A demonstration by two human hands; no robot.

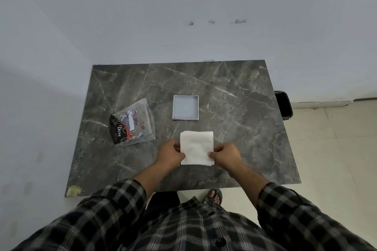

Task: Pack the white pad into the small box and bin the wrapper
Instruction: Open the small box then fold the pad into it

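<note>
A square white pad [196, 146] lies flat near the front middle of the dark marble table [234, 108]. My left hand [171, 155] pinches its left edge and my right hand [225, 156] pinches its right edge. Just beyond the pad sits a small shallow grey box [185, 107], open and with nothing inside. To the left lies the clear plastic wrapper [132, 122] with a black and red printed panel, apart from both hands.
A black bin [284, 105] stands on the floor beside the table's right edge. White walls close in behind and to the left. My sandalled foot [214, 195] shows under the table's front edge.
</note>
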